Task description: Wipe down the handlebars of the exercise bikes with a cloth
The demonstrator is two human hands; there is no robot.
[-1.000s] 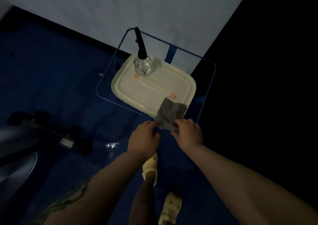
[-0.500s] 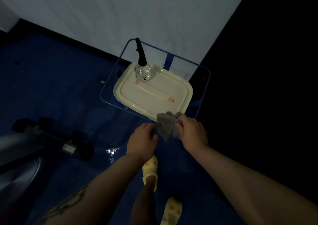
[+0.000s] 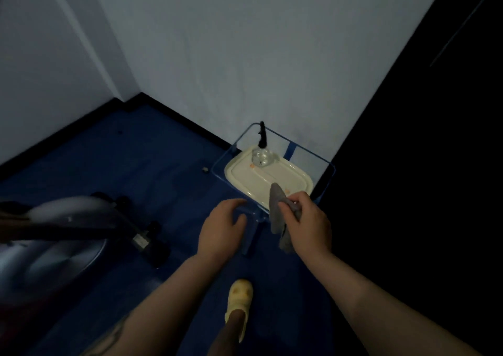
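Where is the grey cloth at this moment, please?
In the head view, the crumpled grey cloth is right of centre, gripped by the right hand above the near edge of the cream plastic tray, with the empty left hand beside it.

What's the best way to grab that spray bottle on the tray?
Grip the spray bottle by its black neck, just under the nozzle, coming from above and the near side. It stands upright at the tray's far edge; the clear body looks rounder and harder to hold.

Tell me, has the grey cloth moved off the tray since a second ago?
Yes. The grey cloth, formerly lying on the cream tray, is lifted toward the person, gripped by the right hand.
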